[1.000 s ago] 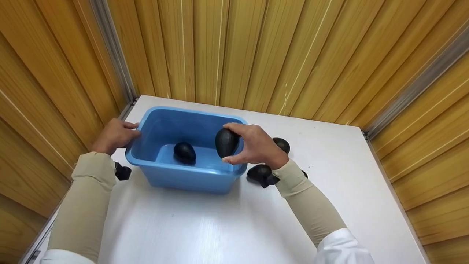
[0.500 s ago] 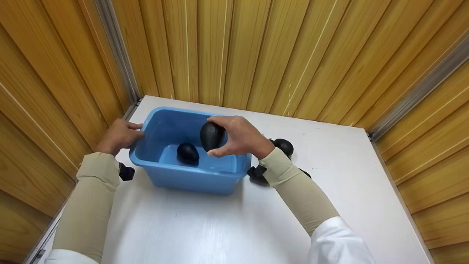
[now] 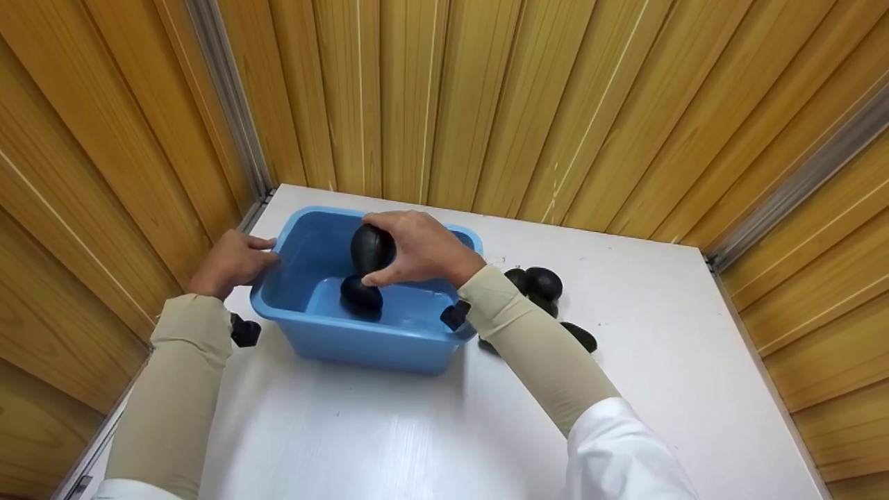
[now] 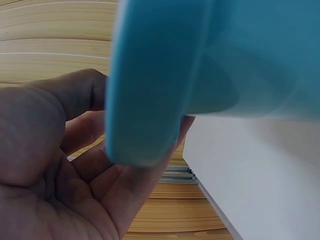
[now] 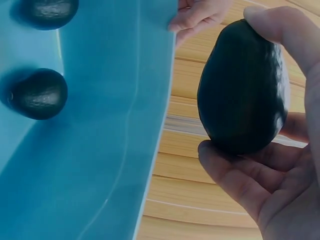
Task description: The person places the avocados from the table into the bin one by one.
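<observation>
My right hand [image 3: 424, 248] grips a dark avocado [image 3: 371, 248] between thumb and fingers, over the blue plastic basin [image 3: 368, 332]. In the right wrist view the held avocado [image 5: 242, 87] shows large, its narrower end toward the thumb. One avocado [image 3: 361, 297] on the basin floor partly shows below it. Two avocados, one lower [image 5: 40, 94] and one upper [image 5: 50, 11], lie in the basin in the right wrist view. At the basin's left end my left hand [image 3: 235, 262] holds the rim [image 4: 150, 90], thumb on one side and fingers behind it.
To the right of the basin several avocados [image 3: 544, 283] lie in a cluster on the white table [image 3: 667, 333], partly covered by the right forearm. Another avocado [image 3: 580, 337] lies nearer the front. Wood-patterned walls [image 3: 486, 104] enclose the table at the back and sides.
My right hand has carried the avocado leftward, from the basin's right end to above the avocado inside it. More of the cluster on the table shows. The left hand stays at the rim.
</observation>
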A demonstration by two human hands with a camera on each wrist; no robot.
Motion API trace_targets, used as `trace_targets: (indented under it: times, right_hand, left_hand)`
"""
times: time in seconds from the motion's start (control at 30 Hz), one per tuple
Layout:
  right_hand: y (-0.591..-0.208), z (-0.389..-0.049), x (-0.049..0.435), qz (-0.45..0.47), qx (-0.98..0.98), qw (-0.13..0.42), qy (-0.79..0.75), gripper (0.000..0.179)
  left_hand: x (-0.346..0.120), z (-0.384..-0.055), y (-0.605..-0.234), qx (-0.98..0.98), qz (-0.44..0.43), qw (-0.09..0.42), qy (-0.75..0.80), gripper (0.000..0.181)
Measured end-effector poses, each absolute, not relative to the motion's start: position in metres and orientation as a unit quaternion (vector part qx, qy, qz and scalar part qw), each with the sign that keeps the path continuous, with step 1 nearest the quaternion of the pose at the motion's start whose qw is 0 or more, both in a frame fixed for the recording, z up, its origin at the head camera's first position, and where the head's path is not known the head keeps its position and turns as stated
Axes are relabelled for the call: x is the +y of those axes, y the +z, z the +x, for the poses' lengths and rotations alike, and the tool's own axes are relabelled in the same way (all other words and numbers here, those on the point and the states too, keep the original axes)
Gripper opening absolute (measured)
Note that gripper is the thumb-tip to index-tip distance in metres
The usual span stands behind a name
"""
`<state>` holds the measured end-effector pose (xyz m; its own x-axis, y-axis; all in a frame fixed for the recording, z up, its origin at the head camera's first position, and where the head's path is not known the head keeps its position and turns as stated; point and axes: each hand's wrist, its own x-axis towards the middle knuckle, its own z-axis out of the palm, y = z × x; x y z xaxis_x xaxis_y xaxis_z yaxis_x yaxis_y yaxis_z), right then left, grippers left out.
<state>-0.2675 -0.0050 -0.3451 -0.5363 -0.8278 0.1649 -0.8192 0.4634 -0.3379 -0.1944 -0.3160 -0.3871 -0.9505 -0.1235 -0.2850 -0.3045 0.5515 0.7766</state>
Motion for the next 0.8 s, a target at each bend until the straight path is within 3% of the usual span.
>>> trace_targets:
  times: [0.43,0.8]
  right_hand:
    - [-0.34,-0.264,-0.056,-0.419,0.895,0.066,-0.138,0.092]
    - [-0.341,-0.264,-0.044,-0.392,0.906,0.065,-0.146,0.086]
  left_hand:
    - [-0.313,-0.191,-0.384,0.874,-0.126,0.091,0.461,0.056]
    - [-0.308,-0.19,-0.383,0.873,-0.122,0.096,0.462,0.057]
